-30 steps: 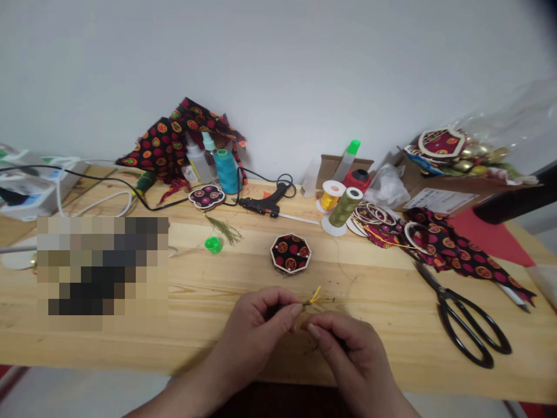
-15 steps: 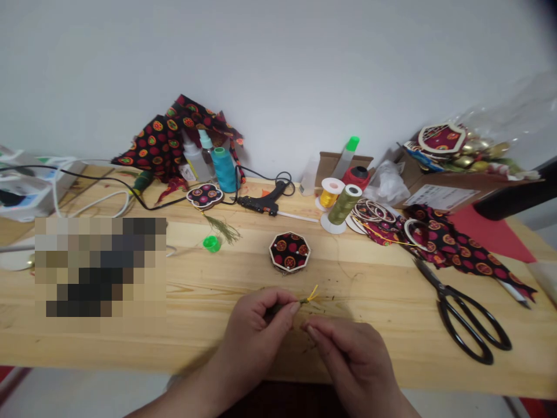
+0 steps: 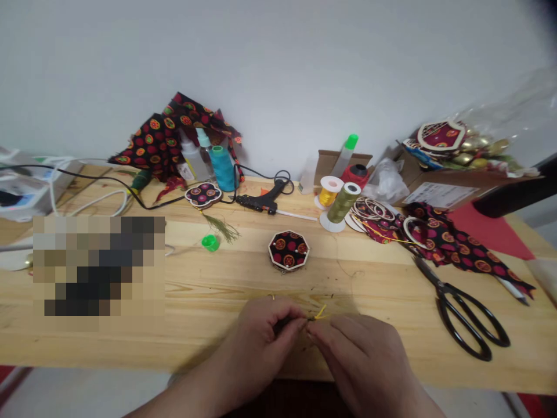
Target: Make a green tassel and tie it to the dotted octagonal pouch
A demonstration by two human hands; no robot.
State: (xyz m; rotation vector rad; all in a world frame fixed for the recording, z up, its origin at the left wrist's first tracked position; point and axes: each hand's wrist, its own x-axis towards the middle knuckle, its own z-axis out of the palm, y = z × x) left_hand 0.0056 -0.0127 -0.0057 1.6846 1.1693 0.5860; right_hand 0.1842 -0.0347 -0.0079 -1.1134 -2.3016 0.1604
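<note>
Low over the table's front edge, my left hand (image 3: 267, 334) is closed, thumb against finger, on a small dark-green thread tassel; most of it is hidden in the fingers. Yellow cord ends (image 3: 321, 313) stick out of its tip to the right. Close by on the right, my right hand (image 3: 363, 348) is pinched, its fingertips nearly touching the left thumb. What it grips is too small to make out. Just beyond both hands lies an octagonal patterned-fabric ornament (image 3: 289, 251) with a pale rim.
Black-handled scissors (image 3: 467, 319) lie at right. Behind are a glue gun (image 3: 261, 201), a green thread spool (image 3: 344, 203), a yellow spool (image 3: 329, 191) and a blue thread cone (image 3: 223, 168). A green cap (image 3: 210, 242) and a tasselled ornament (image 3: 203, 195) lie left of centre.
My right hand has come up and in against the left fingertips, its back now turned more upward. My left hand has shifted slightly right and down with the tassel.
</note>
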